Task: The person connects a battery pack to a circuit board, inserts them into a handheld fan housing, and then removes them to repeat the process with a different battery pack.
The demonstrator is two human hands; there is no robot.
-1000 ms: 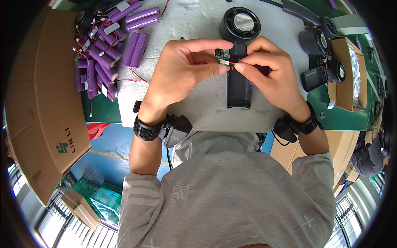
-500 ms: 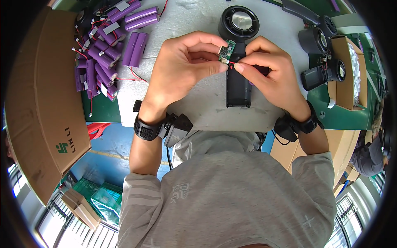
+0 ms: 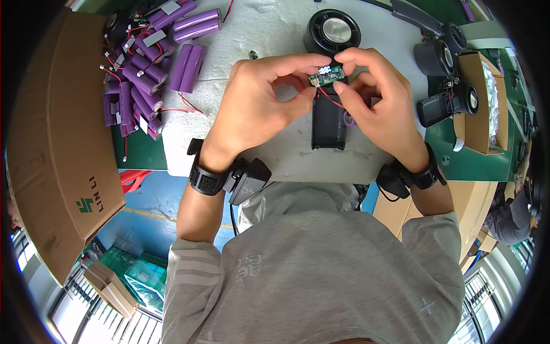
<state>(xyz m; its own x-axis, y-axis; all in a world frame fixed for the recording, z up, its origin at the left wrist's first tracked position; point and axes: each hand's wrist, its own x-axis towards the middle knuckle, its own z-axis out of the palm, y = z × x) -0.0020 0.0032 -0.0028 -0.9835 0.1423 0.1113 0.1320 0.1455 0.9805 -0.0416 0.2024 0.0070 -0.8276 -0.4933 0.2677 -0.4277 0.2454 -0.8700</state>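
Note:
A small green circuit board (image 3: 318,80) is pinched at its two ends between my hands, with a patch of bright white lights glowing on it. My left hand (image 3: 258,100) grips the end with the white connector; my right hand (image 3: 381,103) has thumb and fingertips on the other end. From the connector a red and a black wire (image 3: 331,100) run toward my right palm. A bit of purple (image 3: 349,119) shows under that palm, mostly hidden. Below the board lies a black handheld fan (image 3: 329,126), its round head (image 3: 335,31) away from me and its handle toward me.
Purple battery packs (image 3: 140,74) with wires lie heaped at the left, beside a large cardboard box (image 3: 69,132). Further black fan parts (image 3: 435,106) stand at the right, near an open cardboard tray (image 3: 472,103). A whitish mat (image 3: 275,155) covers part of the green table.
The board has turned from upright to nearly level, and its white lights now show. My right fingers have shifted from the wires to the board's end.

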